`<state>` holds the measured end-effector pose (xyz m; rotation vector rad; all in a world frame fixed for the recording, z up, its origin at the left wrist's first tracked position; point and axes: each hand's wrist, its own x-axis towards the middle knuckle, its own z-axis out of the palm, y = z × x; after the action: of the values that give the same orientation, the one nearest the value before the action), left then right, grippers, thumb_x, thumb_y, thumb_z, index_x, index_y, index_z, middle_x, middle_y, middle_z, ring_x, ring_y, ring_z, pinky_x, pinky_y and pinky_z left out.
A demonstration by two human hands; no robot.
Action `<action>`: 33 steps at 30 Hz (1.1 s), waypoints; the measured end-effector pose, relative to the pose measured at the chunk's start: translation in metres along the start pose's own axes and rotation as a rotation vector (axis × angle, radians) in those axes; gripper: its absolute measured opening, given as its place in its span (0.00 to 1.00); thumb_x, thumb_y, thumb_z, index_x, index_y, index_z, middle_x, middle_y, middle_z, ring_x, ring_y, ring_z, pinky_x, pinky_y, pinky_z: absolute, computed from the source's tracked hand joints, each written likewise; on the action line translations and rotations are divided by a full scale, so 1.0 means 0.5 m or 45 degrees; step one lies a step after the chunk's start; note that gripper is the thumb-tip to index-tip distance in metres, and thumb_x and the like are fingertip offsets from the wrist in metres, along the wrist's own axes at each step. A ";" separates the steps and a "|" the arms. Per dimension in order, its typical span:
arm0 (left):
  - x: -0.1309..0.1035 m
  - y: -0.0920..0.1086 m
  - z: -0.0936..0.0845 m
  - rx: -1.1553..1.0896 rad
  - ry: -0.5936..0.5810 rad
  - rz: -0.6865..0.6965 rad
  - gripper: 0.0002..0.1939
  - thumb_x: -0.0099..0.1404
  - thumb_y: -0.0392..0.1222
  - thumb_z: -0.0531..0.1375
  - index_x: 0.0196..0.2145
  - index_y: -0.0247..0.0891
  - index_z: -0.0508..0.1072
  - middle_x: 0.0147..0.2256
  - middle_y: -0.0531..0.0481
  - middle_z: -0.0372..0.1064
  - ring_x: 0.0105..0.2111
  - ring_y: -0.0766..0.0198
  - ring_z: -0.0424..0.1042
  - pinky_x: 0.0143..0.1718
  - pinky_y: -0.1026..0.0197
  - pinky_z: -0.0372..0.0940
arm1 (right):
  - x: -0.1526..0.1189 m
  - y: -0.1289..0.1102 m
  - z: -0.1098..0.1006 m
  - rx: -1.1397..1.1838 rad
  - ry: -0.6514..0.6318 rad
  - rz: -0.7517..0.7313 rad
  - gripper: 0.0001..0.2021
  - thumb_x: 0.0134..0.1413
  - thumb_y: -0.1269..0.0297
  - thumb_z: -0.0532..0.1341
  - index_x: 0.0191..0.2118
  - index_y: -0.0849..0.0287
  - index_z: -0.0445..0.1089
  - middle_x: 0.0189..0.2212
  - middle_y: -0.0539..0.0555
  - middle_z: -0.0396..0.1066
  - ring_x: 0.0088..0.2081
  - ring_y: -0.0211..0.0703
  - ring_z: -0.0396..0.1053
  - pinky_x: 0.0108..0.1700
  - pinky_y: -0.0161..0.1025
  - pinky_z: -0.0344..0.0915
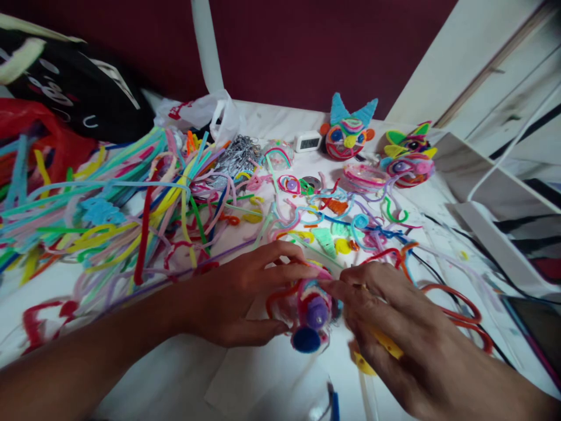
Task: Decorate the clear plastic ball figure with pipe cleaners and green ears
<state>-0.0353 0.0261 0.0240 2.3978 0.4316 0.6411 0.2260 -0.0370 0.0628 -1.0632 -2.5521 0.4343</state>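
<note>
One fuzzy craft piece [303, 304] sits at the near middle of the desk [166, 380], a dark blue disc [306, 340] toward the wearer and a purple knob [316, 314] just behind it. It looks light and soft, perhaps over a stiffer clear shell (fingers and covering hide much of it), so a hard squeeze could dent it or pull strips loose. The rounded sides seem the safest hold; disc and knob might come away. The left hand [245, 289] is closed lightly around it, thumb at the side and fingers across the top, while the right hand [390, 321] pinches at its upper edge; whether that palm also grips the yellow object [364, 363] I cannot tell. Beyond lie springy pipe cleaners [169, 202] and, farther back, a blue-eared figure [344, 147].
</note>
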 end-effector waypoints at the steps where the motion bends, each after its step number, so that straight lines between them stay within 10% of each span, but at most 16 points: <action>1: 0.000 0.000 0.000 -0.004 -0.010 -0.009 0.33 0.61 0.40 0.64 0.62 0.35 0.61 0.57 0.38 0.62 0.60 0.53 0.61 0.63 0.52 0.60 | 0.000 0.000 0.001 -0.016 -0.011 -0.002 0.17 0.59 0.74 0.56 0.53 0.59 0.67 0.45 0.59 0.67 0.47 0.46 0.68 0.46 0.42 0.70; 23: 0.001 -0.015 0.012 -0.245 0.145 -0.116 0.31 0.57 0.38 0.67 0.57 0.41 0.61 0.54 0.40 0.64 0.58 0.49 0.64 0.57 0.47 0.66 | -0.020 0.045 0.050 -0.085 0.070 0.091 0.29 0.61 0.63 0.61 0.64 0.57 0.53 0.59 0.60 0.61 0.59 0.50 0.59 0.59 0.46 0.63; 33: -0.001 -0.026 0.012 -0.178 0.195 -0.153 0.25 0.59 0.44 0.67 0.52 0.42 0.64 0.50 0.43 0.61 0.51 0.55 0.67 0.46 0.55 0.73 | 0.002 0.055 0.051 0.100 0.052 0.161 0.28 0.55 0.69 0.62 0.61 0.65 0.59 0.50 0.64 0.67 0.52 0.54 0.66 0.53 0.52 0.68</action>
<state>-0.0342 0.0331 0.0115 2.1818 0.5717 0.7772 0.2315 -0.0217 0.0290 -1.1956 -2.4199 0.5352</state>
